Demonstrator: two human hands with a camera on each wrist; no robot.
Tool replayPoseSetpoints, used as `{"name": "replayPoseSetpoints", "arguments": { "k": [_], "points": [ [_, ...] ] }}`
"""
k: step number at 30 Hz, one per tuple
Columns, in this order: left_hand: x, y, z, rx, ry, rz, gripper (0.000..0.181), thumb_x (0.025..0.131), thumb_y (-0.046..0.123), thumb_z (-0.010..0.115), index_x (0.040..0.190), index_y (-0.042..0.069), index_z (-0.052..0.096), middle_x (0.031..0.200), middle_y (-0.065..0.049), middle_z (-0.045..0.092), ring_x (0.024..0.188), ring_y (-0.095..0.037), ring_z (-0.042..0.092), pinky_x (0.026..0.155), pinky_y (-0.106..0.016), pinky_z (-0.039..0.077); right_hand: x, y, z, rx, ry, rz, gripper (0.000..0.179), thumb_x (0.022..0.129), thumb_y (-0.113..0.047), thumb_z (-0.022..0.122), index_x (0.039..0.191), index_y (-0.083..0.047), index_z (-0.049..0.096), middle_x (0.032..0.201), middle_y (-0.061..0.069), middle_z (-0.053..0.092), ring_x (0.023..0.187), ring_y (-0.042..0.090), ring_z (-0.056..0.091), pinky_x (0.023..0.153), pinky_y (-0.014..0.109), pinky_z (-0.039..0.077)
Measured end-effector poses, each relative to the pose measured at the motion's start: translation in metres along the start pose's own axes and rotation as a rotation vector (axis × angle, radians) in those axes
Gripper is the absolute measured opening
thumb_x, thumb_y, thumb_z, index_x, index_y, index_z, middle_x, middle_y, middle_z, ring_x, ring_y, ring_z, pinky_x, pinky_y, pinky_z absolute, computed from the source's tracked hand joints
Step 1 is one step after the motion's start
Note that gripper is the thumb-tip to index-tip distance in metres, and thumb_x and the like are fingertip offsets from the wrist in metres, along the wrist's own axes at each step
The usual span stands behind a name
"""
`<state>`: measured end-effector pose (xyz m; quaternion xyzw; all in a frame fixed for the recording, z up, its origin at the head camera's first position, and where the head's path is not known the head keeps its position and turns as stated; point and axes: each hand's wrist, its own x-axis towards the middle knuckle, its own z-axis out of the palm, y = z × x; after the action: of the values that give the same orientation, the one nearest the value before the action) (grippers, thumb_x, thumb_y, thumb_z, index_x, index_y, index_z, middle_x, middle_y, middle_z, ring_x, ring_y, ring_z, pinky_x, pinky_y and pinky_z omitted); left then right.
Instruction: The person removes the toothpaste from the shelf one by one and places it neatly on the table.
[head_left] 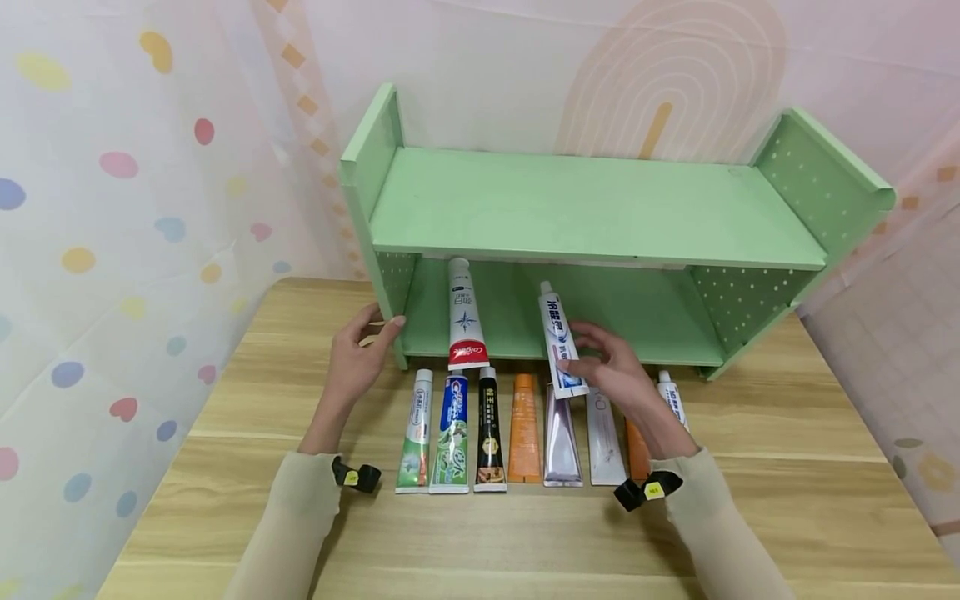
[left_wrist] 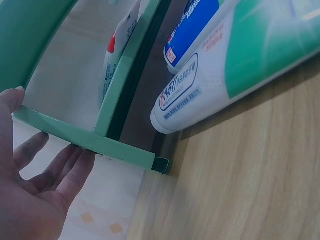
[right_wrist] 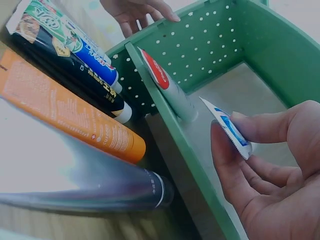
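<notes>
My right hand (head_left: 617, 371) pinches a white and blue toothpaste tube (head_left: 557, 337) by its flat end, between thumb and fingers. The tube's cap points toward the back of the lower level of the green shelf (head_left: 525, 208). In the right wrist view mainly the crimped end of this tube (right_wrist: 232, 131) shows. My left hand (head_left: 360, 350) grips the front edge of the shelf's left side panel, thumb on the inner side and fingers outside. A red and white Colgate tube (head_left: 467, 317) lies on the lower level, between the two hands, its red end toward the front.
Before the shelf, several tubes lie in a row on the wooden table (head_left: 480, 542): a green and white tube (head_left: 415, 442), a black tube (head_left: 490, 433), an orange tube (head_left: 524, 433), a silver tube (head_left: 561, 442) and others. My right forearm partly covers the right end.
</notes>
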<state>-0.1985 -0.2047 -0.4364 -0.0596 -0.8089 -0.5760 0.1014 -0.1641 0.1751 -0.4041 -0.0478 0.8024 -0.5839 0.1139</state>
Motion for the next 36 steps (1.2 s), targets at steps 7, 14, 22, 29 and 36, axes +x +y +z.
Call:
{"name": "replayPoseSetpoints", "arguments": {
  "k": [7,14,22,29,36],
  "points": [
    [0.002,-0.001,-0.003,0.019,0.010,0.001,0.052,0.102,0.046,0.062,0.146,0.018,0.058,0.126,-0.010,0.065,0.109,-0.016,0.062,0.084,-0.024,0.057,-0.012,0.004,-0.005,0.025,0.005,-0.015,0.073,0.092,-0.012,0.074,0.157,-0.013,0.040,0.130,0.021,0.059,0.095,0.022,0.069,0.082,0.034,0.056],
    [0.001,-0.001,-0.004,0.011,0.008,-0.006,0.053,0.101,0.046,0.062,0.146,0.018,0.057,0.126,-0.010,0.065,0.108,-0.015,0.062,0.089,-0.040,0.060,-0.024,0.010,-0.011,0.057,0.018,-0.011,0.071,0.093,-0.009,0.073,0.157,-0.012,0.040,0.132,0.023,0.058,0.095,0.022,0.068,0.084,0.035,0.057],
    [0.002,-0.001,-0.001,0.013,0.002,0.004,0.053,0.102,0.046,0.062,0.147,0.018,0.057,0.127,-0.012,0.065,0.109,-0.016,0.062,0.090,-0.040,0.060,-0.040,0.023,-0.016,0.014,0.048,0.010,0.068,0.095,-0.010,0.072,0.155,-0.014,0.042,0.133,0.021,0.058,0.096,0.021,0.067,0.082,0.033,0.058],
    [0.002,-0.002,0.001,0.000,0.007,0.011,0.052,0.102,0.045,0.063,0.146,0.018,0.058,0.125,-0.011,0.065,0.108,-0.016,0.063,0.089,-0.039,0.060,-0.059,0.036,-0.022,0.030,0.067,0.019,0.067,0.095,-0.008,0.072,0.155,-0.013,0.042,0.132,0.022,0.056,0.098,0.020,0.069,0.079,0.030,0.059],
    [0.000,-0.002,-0.001,0.007,0.004,0.000,0.054,0.102,0.045,0.062,0.147,0.017,0.056,0.127,-0.012,0.065,0.109,-0.016,0.063,0.090,-0.036,0.060,-0.078,0.046,-0.032,0.001,0.095,0.027,0.065,0.096,-0.009,0.072,0.154,-0.014,0.043,0.132,0.022,0.056,0.096,0.018,0.070,0.073,0.032,0.062]
  ]
}}
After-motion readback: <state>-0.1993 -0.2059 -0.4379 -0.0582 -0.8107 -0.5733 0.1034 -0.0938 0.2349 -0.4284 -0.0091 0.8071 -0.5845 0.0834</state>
